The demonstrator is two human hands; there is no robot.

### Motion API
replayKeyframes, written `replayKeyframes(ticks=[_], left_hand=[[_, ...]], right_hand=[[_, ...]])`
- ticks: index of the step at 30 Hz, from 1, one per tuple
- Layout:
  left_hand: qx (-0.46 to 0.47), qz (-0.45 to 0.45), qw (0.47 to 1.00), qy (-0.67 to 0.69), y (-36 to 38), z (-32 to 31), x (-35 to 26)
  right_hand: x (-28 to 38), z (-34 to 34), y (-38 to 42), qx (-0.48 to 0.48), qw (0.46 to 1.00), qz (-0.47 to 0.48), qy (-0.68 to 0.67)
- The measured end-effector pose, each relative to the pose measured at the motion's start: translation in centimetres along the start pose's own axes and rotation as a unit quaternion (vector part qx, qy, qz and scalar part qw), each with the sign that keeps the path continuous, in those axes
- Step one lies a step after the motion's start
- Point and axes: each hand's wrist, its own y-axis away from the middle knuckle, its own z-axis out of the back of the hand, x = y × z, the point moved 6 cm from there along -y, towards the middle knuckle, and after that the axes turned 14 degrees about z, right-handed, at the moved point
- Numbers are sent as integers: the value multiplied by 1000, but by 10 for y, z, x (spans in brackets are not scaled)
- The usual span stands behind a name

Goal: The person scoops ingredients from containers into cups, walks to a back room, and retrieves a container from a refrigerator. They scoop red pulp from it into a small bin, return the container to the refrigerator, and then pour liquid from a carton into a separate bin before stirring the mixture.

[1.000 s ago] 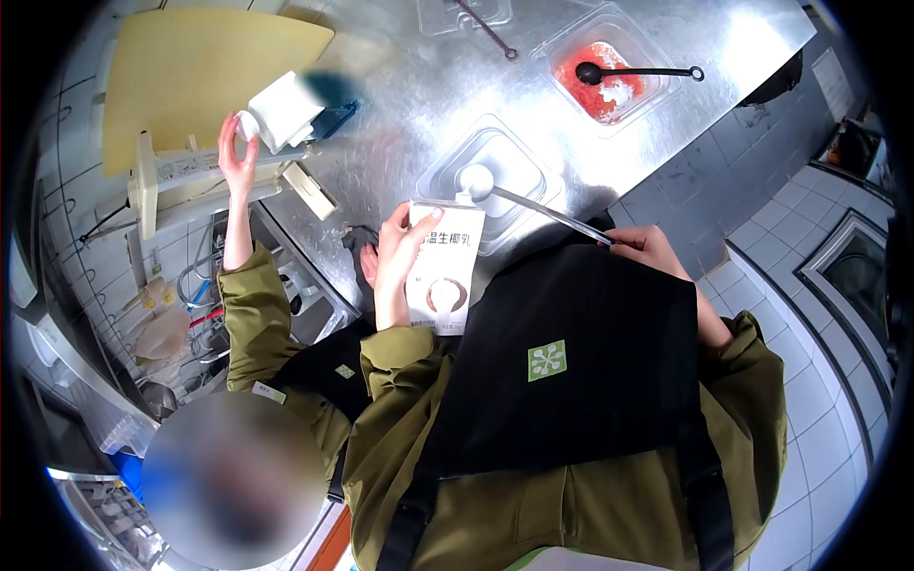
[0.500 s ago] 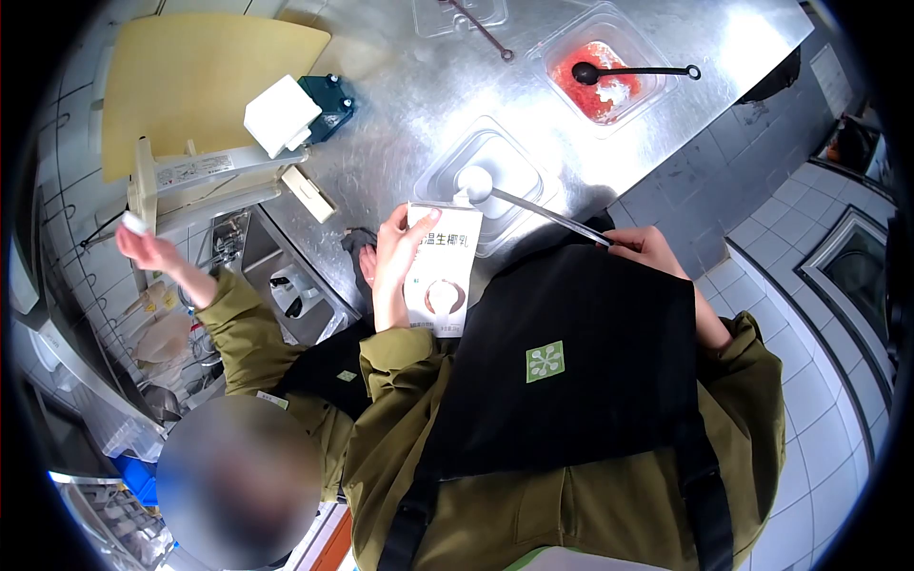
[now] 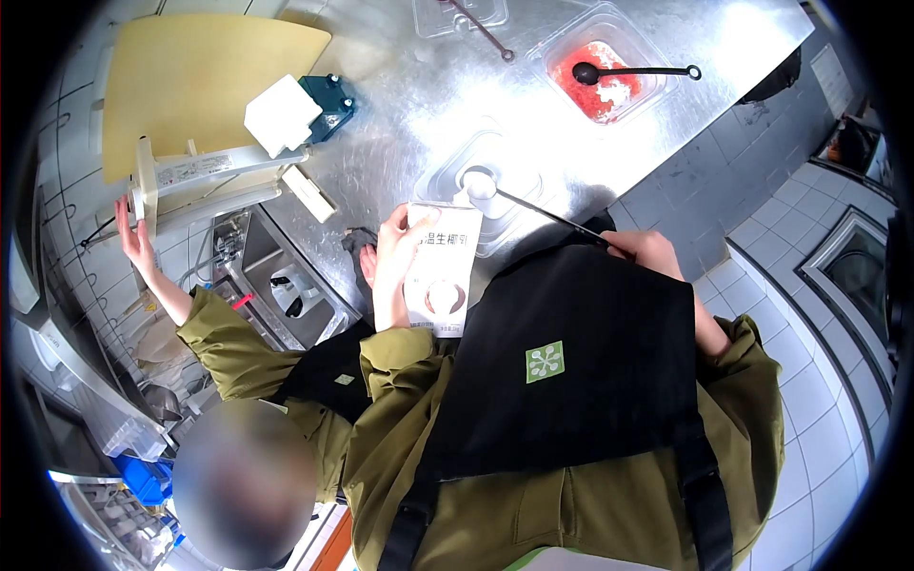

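Observation:
My left hand [image 3: 390,257] is wrapped round a white carton [image 3: 443,262] with a picture of a cup on its front. The carton's top leans against a long-handled ladle [image 3: 547,213], whose bowl holds white liquid. My right hand [image 3: 645,251] grips the far end of the ladle's handle, close to my black apron. Below the ladle bowl stands a clear plastic container [image 3: 524,164] on the steel counter; glare hides most of what is in it.
Farther right, a clear tub [image 3: 657,57] holds red and white pulp with a black spoon [image 3: 647,71]. A dark spoon [image 3: 486,33] lies at the top. On the left are a yellow board [image 3: 190,67], a white box [image 3: 282,114], a sink [image 3: 262,262] and a co-worker's raised hand [image 3: 133,236].
The ladle bowl has shifted slightly, and its handle now looks darker. The co-worker's hand no longer shows the white item and is now spread open. My left hand and the carton have barely moved.

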Motion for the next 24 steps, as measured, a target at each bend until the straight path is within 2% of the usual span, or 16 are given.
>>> replayKeyframes(ticks=[1, 4, 7, 10, 12, 14, 16, 19, 24], left_hand=[[0, 2, 1000, -1, 1, 0, -1], [-2, 7, 1000, 4, 2, -2, -2], [-12, 18, 1000, -5, 9, -5, -9], [-32, -27, 995, -90, 5, 0, -10], [-2, -69, 997, -37, 3, -2, -9], [13, -63, 998, -5, 2, -2, -7], [10, -10, 1000, 8, 1, -1, -2], [3, 4, 1000, 6, 4, -3, -5], [-1, 0, 1000, 0, -5, 2, 5]], right_hand=[[5, 0, 0, 15, 995, 28, 90], [24, 0, 3, -82, 943, 151, 284], [26, 0, 4, -75, 937, 143, 310], [11, 2, 6, -58, 981, 67, 170], [-5, 1, 4, -59, 998, -14, 22], [-20, -2, 4, -58, 989, -70, -117], [-33, -12, 6, -53, 963, -97, -244], [-38, -22, 6, -47, 945, -93, -311], [-40, -26, 8, -47, 937, -108, -329]])
